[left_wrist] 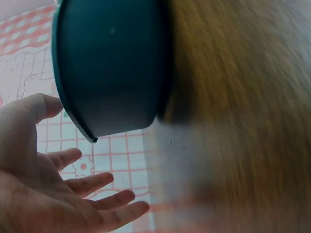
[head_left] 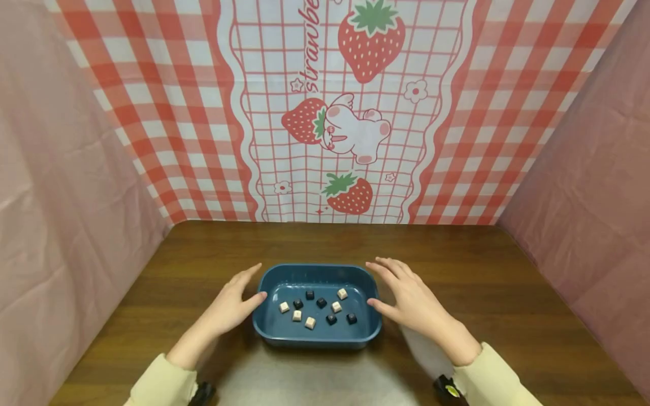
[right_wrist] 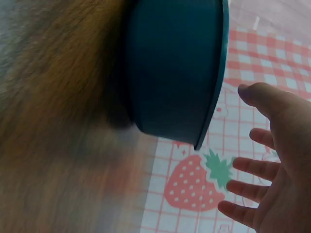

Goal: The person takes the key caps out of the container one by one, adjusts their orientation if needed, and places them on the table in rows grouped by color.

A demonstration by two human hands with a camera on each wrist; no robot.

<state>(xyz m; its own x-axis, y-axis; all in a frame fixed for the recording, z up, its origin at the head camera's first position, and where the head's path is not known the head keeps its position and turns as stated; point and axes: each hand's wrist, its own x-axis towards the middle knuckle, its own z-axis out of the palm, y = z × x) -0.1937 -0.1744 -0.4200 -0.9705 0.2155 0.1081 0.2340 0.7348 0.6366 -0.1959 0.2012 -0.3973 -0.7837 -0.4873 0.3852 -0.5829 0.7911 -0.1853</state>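
Observation:
A blue rectangular tray (head_left: 317, 342) with rounded corners sits on the table. Several cream keycaps (head_left: 310, 323) and black keycaps (head_left: 332, 320) lie scattered on its floor. At the tray's left end is my left hand (head_left: 233, 301), fingers spread and extended; its thumb tip is at the rim, and whether it touches I cannot tell. Beyond the right end my right hand (head_left: 413, 299) is held with fingers apart. A gap shows between its thumb and the tray wall (right_wrist: 177, 68) in the right wrist view. Neither hand holds anything.
The brown wooden table (head_left: 457, 254) ends at a red-checked strawberry cloth (head_left: 203, 141) hanging behind it. Pink cloths hang along the left (head_left: 76, 197) and right (head_left: 584, 186) sides.

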